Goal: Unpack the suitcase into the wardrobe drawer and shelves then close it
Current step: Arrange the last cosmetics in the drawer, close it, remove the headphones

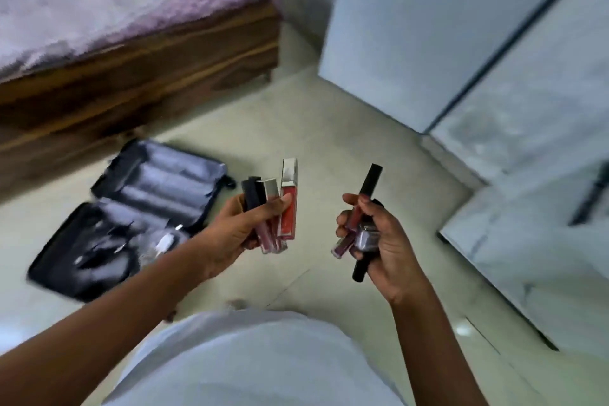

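Observation:
A black suitcase-like case [108, 234] lies open on the pale floor at the left, with small dark and silver items blurred inside its lower half. My left hand [237, 234] grips a bunch of lip gloss tubes [288, 204], one red with a silver cap, one pink, and dark ones behind. My right hand [379, 237] grips a long black tube [367, 194], dark red gloss tubes and a small silver piece. Both hands are held above the floor, right of the case. The pale wardrobe [428, 26] stands ahead at the right.
A wooden bed frame [148, 76] with a pink-white cover fills the upper left. A wardrobe door panel [534, 109] angles along the right side, with a dark handle [593, 198] at the far right. My white clothing is at the bottom centre.

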